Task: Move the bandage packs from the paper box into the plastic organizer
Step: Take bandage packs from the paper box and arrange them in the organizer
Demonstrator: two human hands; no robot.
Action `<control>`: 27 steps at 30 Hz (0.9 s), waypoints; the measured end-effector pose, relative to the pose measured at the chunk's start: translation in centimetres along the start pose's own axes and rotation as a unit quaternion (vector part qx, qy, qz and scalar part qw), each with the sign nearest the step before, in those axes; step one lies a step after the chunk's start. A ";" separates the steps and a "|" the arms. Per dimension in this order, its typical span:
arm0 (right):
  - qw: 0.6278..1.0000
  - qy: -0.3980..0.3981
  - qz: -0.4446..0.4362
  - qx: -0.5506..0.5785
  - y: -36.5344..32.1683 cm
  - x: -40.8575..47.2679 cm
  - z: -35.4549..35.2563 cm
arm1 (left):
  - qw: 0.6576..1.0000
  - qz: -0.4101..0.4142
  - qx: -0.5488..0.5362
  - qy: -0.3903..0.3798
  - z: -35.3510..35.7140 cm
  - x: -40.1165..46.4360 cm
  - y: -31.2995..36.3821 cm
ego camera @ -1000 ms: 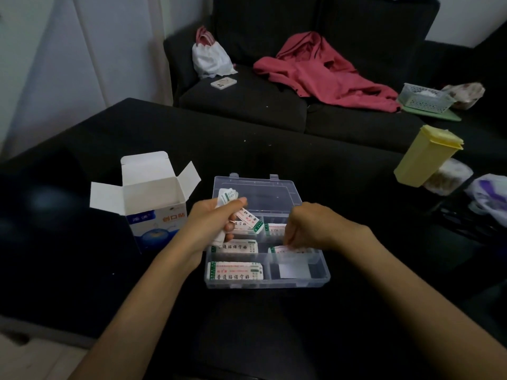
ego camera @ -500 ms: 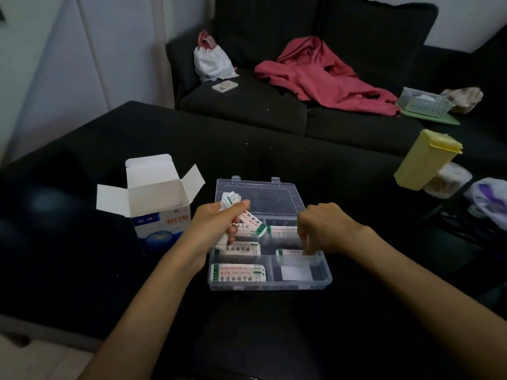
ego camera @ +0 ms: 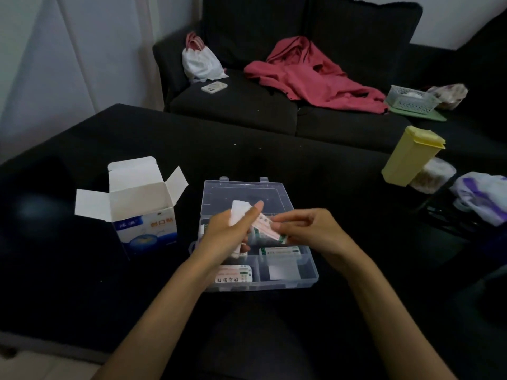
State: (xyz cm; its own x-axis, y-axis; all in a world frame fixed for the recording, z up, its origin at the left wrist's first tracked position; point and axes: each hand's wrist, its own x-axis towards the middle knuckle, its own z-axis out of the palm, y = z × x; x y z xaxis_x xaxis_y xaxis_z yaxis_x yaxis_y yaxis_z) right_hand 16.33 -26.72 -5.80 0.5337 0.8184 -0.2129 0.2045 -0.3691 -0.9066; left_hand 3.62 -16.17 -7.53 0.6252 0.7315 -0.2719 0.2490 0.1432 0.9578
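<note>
The clear plastic organizer [ego camera: 307,272] lies open on the dark table, with bandage packs in several compartments, one at the front left [ego camera: 236,277] and one at the middle right [ego camera: 281,252]. My left hand [ego camera: 227,234] holds a small stack of bandage packs [ego camera: 240,212] above the organizer's left side. My right hand [ego camera: 307,229] pinches the end of one pack [ego camera: 267,229] sticking out of that stack. The white and blue paper box [ego camera: 142,212] stands open to the left of the organizer; its inside is hidden.
A yellow lidded container [ego camera: 411,156] stands at the table's right, with bags beside it. Behind the table is a dark sofa with a red garment [ego camera: 315,75], a white bag [ego camera: 201,61], a phone [ego camera: 214,86] and a small basket [ego camera: 411,98].
My right hand lifted out of the organizer's right compartments and moved left to the stack in my left hand, taking one pack by its end. My left hand rose slightly.
</note>
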 end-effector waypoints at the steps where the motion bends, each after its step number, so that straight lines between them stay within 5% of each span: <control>1: 0.997 0.013 -0.010 -0.073 0.4 0.3 -0.8 | 1.000 -0.016 -0.011 0.016 0.0 0.3 0.2; 5: 0.953 0.002 -0.028 -0.303 1.6 1.4 -2.8 | 0.967 -0.089 -0.236 0.033 -1.0 0.9 0.9; 18: 0.779 -0.010 -0.103 -0.618 1.0 3.0 -0.8 | 0.952 -0.080 -0.292 -0.051 -2.2 0.4 0.6; 20: 0.791 -0.007 -0.098 -0.604 0.5 2.8 -1.0 | 0.957 -0.072 -0.271 -0.068 -2.3 0.3 0.4; 24: 0.918 0.082 -0.148 -0.358 -0.5 0.7 -0.4 | 0.967 -0.048 -0.244 -0.065 -2.0 0.1 0.3; 27: 0.921 -0.001 -0.238 -0.309 -0.7 -1.2 2.3 | 0.971 -0.069 -0.224 -0.048 -1.4 0.1 0.3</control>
State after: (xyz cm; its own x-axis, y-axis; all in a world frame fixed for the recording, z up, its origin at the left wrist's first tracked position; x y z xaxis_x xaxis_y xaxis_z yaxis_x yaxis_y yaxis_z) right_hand 13.63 -26.46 -5.78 0.2615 0.9530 0.1530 0.8433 -0.1485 -0.5166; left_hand 2.65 -15.13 -7.17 0.6796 0.6230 -0.3874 0.0017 0.5267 0.8501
